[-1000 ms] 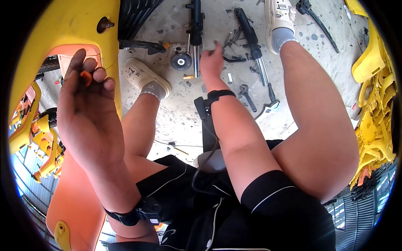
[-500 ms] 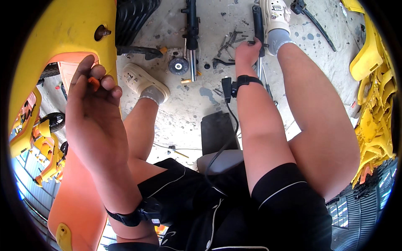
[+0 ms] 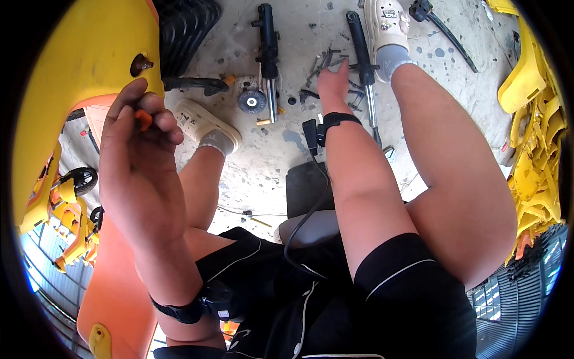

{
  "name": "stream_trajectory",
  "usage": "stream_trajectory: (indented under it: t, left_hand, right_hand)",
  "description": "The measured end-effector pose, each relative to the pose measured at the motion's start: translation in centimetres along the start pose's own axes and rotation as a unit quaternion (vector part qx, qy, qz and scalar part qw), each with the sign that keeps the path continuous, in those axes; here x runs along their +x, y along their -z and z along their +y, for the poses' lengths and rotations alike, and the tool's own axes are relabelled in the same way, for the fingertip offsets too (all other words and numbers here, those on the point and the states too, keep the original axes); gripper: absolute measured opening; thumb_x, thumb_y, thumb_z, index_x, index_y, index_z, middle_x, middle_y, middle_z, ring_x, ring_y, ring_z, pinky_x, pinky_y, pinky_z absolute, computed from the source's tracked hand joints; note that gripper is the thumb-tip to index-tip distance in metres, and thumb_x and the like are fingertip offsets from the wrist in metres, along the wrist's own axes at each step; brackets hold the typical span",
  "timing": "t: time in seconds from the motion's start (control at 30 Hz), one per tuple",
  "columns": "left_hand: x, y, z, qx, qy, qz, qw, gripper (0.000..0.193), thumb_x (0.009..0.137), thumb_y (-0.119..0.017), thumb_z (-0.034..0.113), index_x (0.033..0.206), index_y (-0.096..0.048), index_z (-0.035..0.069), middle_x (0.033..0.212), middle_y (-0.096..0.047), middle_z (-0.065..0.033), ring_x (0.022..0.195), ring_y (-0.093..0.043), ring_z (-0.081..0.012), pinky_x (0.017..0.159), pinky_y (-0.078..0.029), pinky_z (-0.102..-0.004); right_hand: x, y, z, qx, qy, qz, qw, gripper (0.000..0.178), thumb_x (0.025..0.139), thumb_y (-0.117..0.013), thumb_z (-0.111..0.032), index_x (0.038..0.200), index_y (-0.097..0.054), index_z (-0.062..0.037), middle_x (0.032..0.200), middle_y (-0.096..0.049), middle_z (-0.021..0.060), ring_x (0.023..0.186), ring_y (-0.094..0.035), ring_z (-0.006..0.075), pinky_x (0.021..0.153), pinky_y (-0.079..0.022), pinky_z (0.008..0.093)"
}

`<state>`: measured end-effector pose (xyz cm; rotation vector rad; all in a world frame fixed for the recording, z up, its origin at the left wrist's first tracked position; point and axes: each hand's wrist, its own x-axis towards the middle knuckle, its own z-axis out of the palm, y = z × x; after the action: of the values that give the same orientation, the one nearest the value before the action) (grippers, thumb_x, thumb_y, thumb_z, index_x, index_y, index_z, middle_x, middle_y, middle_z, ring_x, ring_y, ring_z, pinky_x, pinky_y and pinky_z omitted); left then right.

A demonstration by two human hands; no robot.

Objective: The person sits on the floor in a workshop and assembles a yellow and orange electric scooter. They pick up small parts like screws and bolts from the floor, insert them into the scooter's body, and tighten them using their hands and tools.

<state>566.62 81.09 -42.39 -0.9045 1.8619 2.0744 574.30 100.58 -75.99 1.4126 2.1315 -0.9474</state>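
My left hand (image 3: 143, 161) is raised palm up at the left, beside a yellow body panel (image 3: 101, 54). Its fingers curl round a small orange piece (image 3: 143, 119), whose kind I cannot make out. Down on the concrete floor, my right hand (image 3: 333, 85) reaches among several loose bolts (image 3: 326, 61). One of its fingers is stretched out apart from the others, and I see nothing held in it. Just right of it lies a black and chrome fork leg (image 3: 362, 60). A similar fork leg (image 3: 268, 54) lies further left, with a small dark wheel (image 3: 252, 102) beside it.
A black bar with a clamp end (image 3: 442, 33) lies at the far right. Yellow plastic parts (image 3: 535, 161) are heaped along the right side. An orange panel (image 3: 113, 293) stands at my left. A black cable (image 3: 305, 221) runs from my right wrist strap.
My right hand has moved left off the right fork leg, toward the bolts. That fork leg has tilted and shifted left. My left hand still holds the orange piece.
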Motion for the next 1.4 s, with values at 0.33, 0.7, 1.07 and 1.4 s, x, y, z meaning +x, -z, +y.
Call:
stream_trajectory:
  t: [0.33, 0.7, 1.07, 1.4]
  left_hand:
    - [0.7, -0.7, 0.4, 0.009, 0.033, -0.028, 0.999, 0.035, 0.098, -0.047, 0.017, 0.125, -0.050, -0.004, 0.102, -0.056, -0.0078, 0.089, -0.052, -0.0148, 0.080, -0.042, -0.0274]
    - [0.0, 0.0, 2.1, -0.010, -0.004, -0.058, 0.998, 0.036, 0.098, -0.046, 0.018, 0.125, -0.051, -0.005, 0.101, -0.056, -0.0079, 0.087, -0.052, -0.0155, 0.078, -0.042, -0.0284]
    - [-2.6, -1.1, 3.6, -0.081, -0.023, -0.033, 0.996, 0.033, 0.097, -0.046, 0.013, 0.123, -0.052, -0.006, 0.098, -0.057, -0.0084, 0.085, -0.053, -0.0162, 0.077, -0.043, -0.0281]
    - [-5.5, 2.6, 2.5, -0.197, -0.041, -0.058, 0.978, 0.030, 0.102, -0.042, 0.015, 0.121, -0.050, -0.006, 0.104, -0.061, -0.0140, 0.084, -0.058, -0.0189, 0.076, -0.049, -0.0321]
  right_hand:
    - [-1.4, -4.1, -2.6, 0.049, 0.063, 0.064, 0.995, 0.063, 0.084, -0.056, -0.017, 0.141, -0.032, -0.0019, 0.125, -0.053, 0.0277, 0.108, -0.059, 0.0437, 0.091, -0.048, 0.0487]
    - [1.1, -0.4, -0.2, -0.045, 0.041, 0.155, 0.986, 0.055, 0.084, -0.059, -0.018, 0.130, -0.036, 0.0015, 0.126, -0.048, 0.0264, 0.110, -0.056, 0.0440, 0.092, -0.047, 0.0495]
    - [-7.2, -2.9, 0.0, -0.122, 0.205, -0.234, 0.943, 0.031, 0.082, -0.054, -0.023, 0.103, -0.066, -0.0031, 0.107, -0.066, 0.0233, 0.105, -0.061, 0.0413, 0.090, -0.049, 0.0463]
    - [-8.6, 1.7, 7.8, -0.168, 0.228, -0.176, 0.943, 0.031, 0.082, -0.056, -0.025, 0.101, -0.066, -0.0024, 0.101, -0.068, 0.0226, 0.099, -0.063, 0.0397, 0.086, -0.050, 0.0439]
